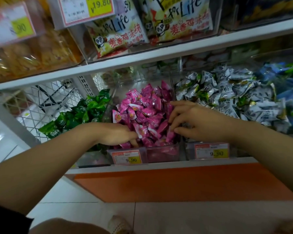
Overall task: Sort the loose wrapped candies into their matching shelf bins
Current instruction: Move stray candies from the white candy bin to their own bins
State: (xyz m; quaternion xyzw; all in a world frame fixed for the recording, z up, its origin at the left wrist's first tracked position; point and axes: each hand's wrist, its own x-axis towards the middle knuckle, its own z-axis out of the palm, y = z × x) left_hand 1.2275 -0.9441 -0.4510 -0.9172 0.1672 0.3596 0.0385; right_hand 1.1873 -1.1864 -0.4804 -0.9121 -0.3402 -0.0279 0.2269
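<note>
Nearest, below the pink bin (162, 153), lie pale floor tiles (176, 217) and one shoe (120, 224), then the shelf's orange base panel (176, 183). The bin is clear plastic, and its front wall carries a red-edged tag (128, 157) reading "9.90" on yellow. A second tag (211, 151) just right of the bin reads the same, which makes two at this level.

Both bare forearms reach into the bin. The left hand (118, 135) lies at the bin's front left corner with its fingertips buried in the pink candies (147, 108), so I cannot tell whether it grips any. The right hand (188, 119) hovers over the bin's right edge with its fingers spread and bent, tips touching the pink wrappers and nothing visibly pinched.

The pink candies are heaped above the bin's rim, too many to count. Four colours of candy show in all. Green candies (85, 110) sit in the bin left of the pink one, white candies (227, 95) printed with "梅" are to its right, and blue candies (277, 78) lie beyond those. A white wire basket (49, 98) stands further left of the green.

On the shelf above the pink bin stand two snack bags (123, 31) marked "Life" with a panda and "麦香鸡味块". Up and left of the bin, one tag (88, 9) reads "19.80", and another (13, 22), blurred, ends in "90", in front of orange-yellow snacks (32, 53).
</note>
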